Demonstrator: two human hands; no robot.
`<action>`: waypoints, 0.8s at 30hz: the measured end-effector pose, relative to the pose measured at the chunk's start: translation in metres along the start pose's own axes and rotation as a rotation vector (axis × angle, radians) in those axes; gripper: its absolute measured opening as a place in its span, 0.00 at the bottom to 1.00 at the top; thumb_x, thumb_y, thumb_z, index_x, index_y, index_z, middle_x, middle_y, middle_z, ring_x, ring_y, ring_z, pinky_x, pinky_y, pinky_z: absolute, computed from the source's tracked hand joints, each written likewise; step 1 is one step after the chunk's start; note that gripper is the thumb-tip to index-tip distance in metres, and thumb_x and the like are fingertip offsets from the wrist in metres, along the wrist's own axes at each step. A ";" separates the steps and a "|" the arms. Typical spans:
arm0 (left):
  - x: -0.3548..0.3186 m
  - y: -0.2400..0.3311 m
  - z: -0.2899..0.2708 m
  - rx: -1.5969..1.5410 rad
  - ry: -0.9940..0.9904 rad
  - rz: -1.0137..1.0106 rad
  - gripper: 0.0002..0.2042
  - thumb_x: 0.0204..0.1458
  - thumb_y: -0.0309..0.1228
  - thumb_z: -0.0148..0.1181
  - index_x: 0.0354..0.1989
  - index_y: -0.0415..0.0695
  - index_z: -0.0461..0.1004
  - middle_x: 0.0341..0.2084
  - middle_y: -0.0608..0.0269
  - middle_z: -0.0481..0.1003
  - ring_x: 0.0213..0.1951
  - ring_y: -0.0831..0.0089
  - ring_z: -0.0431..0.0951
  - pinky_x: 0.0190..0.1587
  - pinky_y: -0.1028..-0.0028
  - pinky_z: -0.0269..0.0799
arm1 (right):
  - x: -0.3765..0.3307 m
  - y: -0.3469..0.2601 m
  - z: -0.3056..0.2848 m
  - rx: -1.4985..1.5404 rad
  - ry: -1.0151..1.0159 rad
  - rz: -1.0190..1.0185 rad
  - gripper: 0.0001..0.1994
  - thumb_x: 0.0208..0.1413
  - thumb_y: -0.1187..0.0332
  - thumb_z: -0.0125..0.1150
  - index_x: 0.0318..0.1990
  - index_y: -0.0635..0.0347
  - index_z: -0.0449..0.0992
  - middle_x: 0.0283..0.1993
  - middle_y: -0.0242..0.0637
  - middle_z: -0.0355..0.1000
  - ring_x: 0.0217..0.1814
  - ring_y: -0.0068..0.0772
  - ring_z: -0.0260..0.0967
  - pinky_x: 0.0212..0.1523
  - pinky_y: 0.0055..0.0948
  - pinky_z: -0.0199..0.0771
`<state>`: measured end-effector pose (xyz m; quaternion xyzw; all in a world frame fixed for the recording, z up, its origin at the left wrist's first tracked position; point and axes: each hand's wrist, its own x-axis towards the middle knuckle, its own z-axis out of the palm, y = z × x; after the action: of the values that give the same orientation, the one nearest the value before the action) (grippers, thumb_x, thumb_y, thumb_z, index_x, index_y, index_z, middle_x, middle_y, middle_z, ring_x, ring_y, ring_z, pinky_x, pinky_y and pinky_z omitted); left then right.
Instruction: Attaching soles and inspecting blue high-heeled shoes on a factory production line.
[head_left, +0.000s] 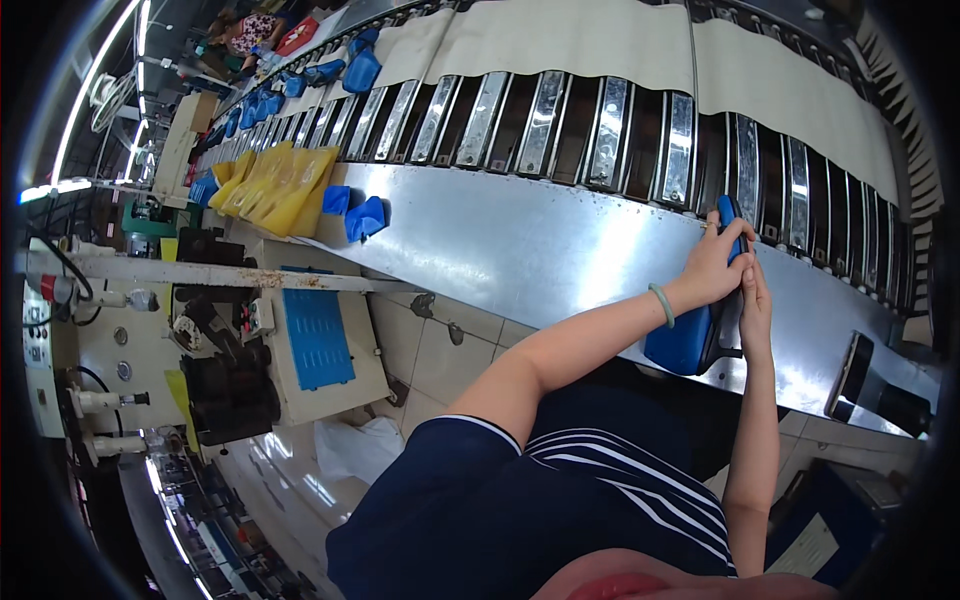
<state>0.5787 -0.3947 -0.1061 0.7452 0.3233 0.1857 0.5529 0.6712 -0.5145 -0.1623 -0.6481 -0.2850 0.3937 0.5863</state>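
A blue shoe [681,340] with a dark edge, probably an upper on a last, lies lengthwise across the near metal ledge, its narrow end pointing to the conveyor. My left hand [712,268], with a pale green bangle on the wrist, grips it near the narrow end, fingers bent over it. Pressed against its right side is my right hand [756,305], whose fingers meet the left hand's. Both hands look closed on the shoe, though part of it is hidden behind them and the left wrist.
Beyond the metal ledge [480,222] runs a slatted conveyor [540,120] partly covered with cream cloth [570,40]. Blue shoes [362,70] stand along it. Yellow sheets [290,185] and blue scraps [366,218] lie left. A black-padded stand [885,395] is right; a person [250,35] is far left.
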 end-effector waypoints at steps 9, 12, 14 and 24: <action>0.018 -0.018 0.007 -0.008 0.021 0.043 0.25 0.53 0.29 0.57 0.61 0.48 0.60 0.48 0.35 0.66 0.54 0.43 0.65 0.60 0.57 0.61 | 0.012 -0.005 0.003 -0.162 -0.051 -0.112 0.28 0.71 0.53 0.39 0.69 0.64 0.57 0.73 0.44 0.55 0.75 0.39 0.48 0.73 0.34 0.47; 0.014 -0.012 0.005 -0.036 0.051 0.002 0.40 0.52 0.29 0.57 0.70 0.43 0.39 0.50 0.30 0.64 0.55 0.38 0.65 0.61 0.56 0.61 | 0.012 -0.004 0.005 -0.189 -0.045 -0.143 0.27 0.71 0.54 0.37 0.69 0.64 0.57 0.73 0.44 0.55 0.75 0.40 0.49 0.72 0.35 0.47; 0.020 -0.018 0.010 0.002 0.057 0.053 0.51 0.51 0.30 0.58 0.70 0.36 0.18 0.56 0.26 0.60 0.58 0.34 0.65 0.62 0.56 0.60 | 0.011 -0.003 0.004 -0.178 -0.026 -0.166 0.27 0.72 0.54 0.36 0.69 0.64 0.57 0.73 0.44 0.55 0.75 0.40 0.49 0.72 0.35 0.47; 0.008 -0.002 0.017 0.068 0.101 -0.150 0.43 0.51 0.34 0.59 0.71 0.34 0.40 0.62 0.29 0.58 0.61 0.41 0.65 0.61 0.60 0.64 | 0.008 0.007 0.003 -0.223 -0.019 -0.192 0.23 0.70 0.54 0.33 0.69 0.44 0.59 0.74 0.30 0.55 0.78 0.40 0.44 0.70 0.64 0.10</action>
<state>0.5953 -0.4008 -0.1138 0.7270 0.4117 0.1701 0.5225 0.6721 -0.5071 -0.1706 -0.6750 -0.3934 0.3079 0.5430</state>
